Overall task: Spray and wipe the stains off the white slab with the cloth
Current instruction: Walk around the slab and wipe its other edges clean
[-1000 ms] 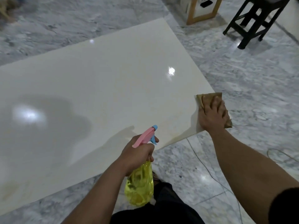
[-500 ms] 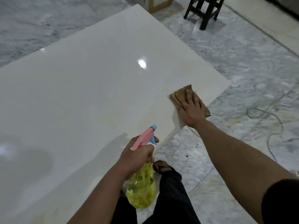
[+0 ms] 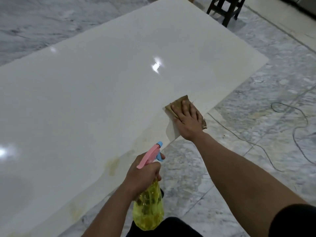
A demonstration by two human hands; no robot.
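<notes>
cloth (image 3: pixel 177 104) mostly under right hand (image 3: pixel 187 123), stool (image 3: pixel 225 7) cut off at top edge

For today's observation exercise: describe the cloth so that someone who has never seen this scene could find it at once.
Start at the big glossy white slab lying on the grey marble floor. Follow its near edge to the right, where the right hand presses flat on the cloth. It is the only brown, matte thing on the slab, unlike the yellow spray bottle held off the edge.

Brown cloth (image 3: pixel 179 102), white slab (image 3: pixel 102 93), yellow bottle (image 3: pixel 148 214)

Dim, soft; glare on slab (image 3: pixel 106 93)
</notes>
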